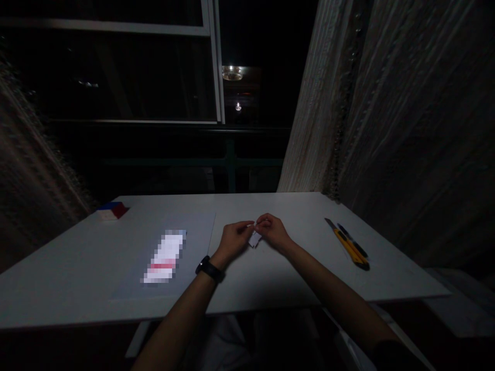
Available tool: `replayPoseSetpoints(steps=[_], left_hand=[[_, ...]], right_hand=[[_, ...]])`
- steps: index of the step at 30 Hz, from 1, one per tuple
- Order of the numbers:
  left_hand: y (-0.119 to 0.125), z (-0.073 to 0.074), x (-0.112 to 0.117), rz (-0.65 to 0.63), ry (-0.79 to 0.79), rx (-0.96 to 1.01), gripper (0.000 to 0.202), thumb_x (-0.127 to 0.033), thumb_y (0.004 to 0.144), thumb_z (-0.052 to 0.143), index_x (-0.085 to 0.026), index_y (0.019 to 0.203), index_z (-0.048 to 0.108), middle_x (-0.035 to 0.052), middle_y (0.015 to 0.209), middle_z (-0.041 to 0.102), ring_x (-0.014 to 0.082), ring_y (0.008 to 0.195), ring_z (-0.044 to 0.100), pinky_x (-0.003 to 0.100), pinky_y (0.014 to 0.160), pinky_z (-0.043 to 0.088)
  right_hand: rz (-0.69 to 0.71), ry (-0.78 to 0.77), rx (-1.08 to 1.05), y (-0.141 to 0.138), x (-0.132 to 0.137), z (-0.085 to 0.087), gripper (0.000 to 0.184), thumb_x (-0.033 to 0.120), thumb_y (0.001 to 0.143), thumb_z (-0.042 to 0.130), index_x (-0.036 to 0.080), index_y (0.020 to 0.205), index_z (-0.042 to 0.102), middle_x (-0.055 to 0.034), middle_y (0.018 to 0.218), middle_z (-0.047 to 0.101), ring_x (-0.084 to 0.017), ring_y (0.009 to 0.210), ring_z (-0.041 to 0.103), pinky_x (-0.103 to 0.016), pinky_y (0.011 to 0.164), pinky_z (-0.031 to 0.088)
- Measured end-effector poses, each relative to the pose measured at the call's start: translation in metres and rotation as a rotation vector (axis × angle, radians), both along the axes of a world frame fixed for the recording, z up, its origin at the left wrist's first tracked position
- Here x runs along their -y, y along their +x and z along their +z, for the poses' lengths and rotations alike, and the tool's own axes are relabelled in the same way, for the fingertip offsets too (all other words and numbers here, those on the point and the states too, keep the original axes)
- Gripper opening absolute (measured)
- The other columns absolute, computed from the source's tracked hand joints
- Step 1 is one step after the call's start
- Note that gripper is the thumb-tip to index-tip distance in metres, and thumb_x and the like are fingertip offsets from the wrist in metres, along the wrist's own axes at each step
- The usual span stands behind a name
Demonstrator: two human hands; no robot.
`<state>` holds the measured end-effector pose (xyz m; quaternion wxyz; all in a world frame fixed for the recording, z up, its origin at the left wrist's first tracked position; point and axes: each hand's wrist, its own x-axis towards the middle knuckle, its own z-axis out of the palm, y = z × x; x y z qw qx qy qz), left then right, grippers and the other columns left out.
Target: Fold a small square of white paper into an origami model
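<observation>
Over the middle of the white table, my left hand (235, 238) and my right hand (273, 230) meet at their fingertips. Between them is a small folded piece of white paper (254, 239), pinched by both hands. Its lower part shows below the fingers, while the upper part is mostly covered by them. A dark watch (209, 269) is on my left wrist. The room is dim, so the paper's folds are hard to make out.
To the left, a lit, pixelated phone-like screen (165, 257) lies on a large pale sheet (127, 288). A colored cube (112, 210) sits at the far left. On the right are a yellow utility knife (347, 246), blade out, and a dark pen (353, 241). Curtains (309, 103) hang behind.
</observation>
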<state>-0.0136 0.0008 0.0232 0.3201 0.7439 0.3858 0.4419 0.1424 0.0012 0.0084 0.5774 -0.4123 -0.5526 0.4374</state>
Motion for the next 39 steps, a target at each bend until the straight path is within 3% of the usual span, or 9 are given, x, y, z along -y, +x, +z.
replayPoseSetpoints(steps=[3,11,23,30,39], left_hand=[[-0.001,0.002,0.001,0.003,0.071,-0.068,0.033,-0.038,0.079,0.047,-0.016,0.091,0.068,0.0064,0.083,0.069,0.0171,0.075,0.060,0.026,0.066,0.043],[-0.006,-0.004,-0.012,-0.033,0.086,-0.131,0.028,-0.037,0.078,0.047,-0.014,0.077,0.063,0.0008,0.062,0.059,0.0115,0.058,0.050,0.022,0.054,0.036],[-0.005,-0.003,-0.005,-0.041,0.229,-0.320,0.022,-0.027,0.086,0.036,-0.016,0.079,0.054,0.0035,0.071,0.058,0.0140,0.065,0.051,0.025,0.061,0.035],[-0.003,-0.006,-0.004,0.007,0.245,-0.282,0.019,-0.026,0.086,0.037,-0.017,0.082,0.054,0.0042,0.073,0.058,0.0150,0.066,0.052,0.026,0.062,0.036],[-0.004,-0.004,-0.004,-0.046,0.308,-0.290,0.022,-0.025,0.087,0.037,-0.016,0.083,0.057,0.0047,0.077,0.060,0.0144,0.071,0.054,0.025,0.067,0.038]], right_hand=[[0.014,-0.016,0.008,0.001,-0.001,-0.002,0.030,0.026,0.054,0.072,0.018,0.074,0.051,0.0055,0.055,0.058,-0.010,0.051,0.054,-0.023,0.052,0.041],[0.092,-0.036,0.103,0.000,0.002,0.000,0.030,0.028,0.054,0.073,0.018,0.071,0.050,0.0047,0.054,0.058,-0.011,0.052,0.055,-0.023,0.052,0.041],[0.068,0.011,0.190,-0.002,0.003,-0.002,0.031,0.026,0.051,0.074,0.017,0.072,0.053,0.0033,0.062,0.060,-0.012,0.060,0.058,-0.025,0.058,0.044],[0.105,-0.033,0.211,-0.002,0.006,-0.002,0.040,0.026,0.051,0.074,0.020,0.081,0.048,0.0056,0.059,0.059,-0.012,0.054,0.056,-0.024,0.051,0.042],[0.125,-0.087,0.126,-0.002,0.006,0.000,0.040,0.026,0.048,0.075,0.019,0.075,0.047,0.0070,0.052,0.056,-0.011,0.047,0.053,-0.023,0.048,0.041]])
